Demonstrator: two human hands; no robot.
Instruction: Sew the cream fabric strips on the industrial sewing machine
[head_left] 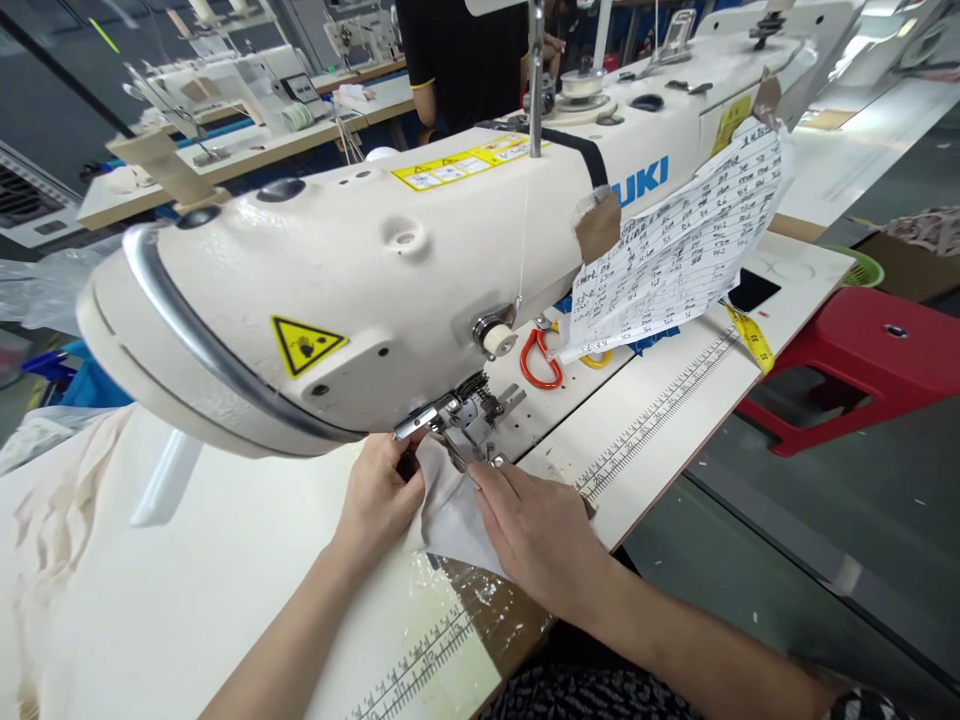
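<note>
A cream industrial sewing machine point(360, 270) fills the middle of the view. Under its presser foot point(469, 435) lies a small piece of white fabric point(454, 515). My left hand point(379, 495) pinches the fabric's left edge just in front of the foot, fingers closed on it. My right hand point(536, 530) lies flat on the fabric's right side, fingers stretched toward the needle and pressing the cloth down on the white table point(660, 420).
Red-handled scissors point(540, 360) and a yellow tape measure point(754, 340) lie behind the machine. A written paper sheet point(675, 250) hangs taped to the machine arm. Cream cloth point(45, 520) is piled at left. A red stool point(855, 360) stands at right. A person stands beyond the machine.
</note>
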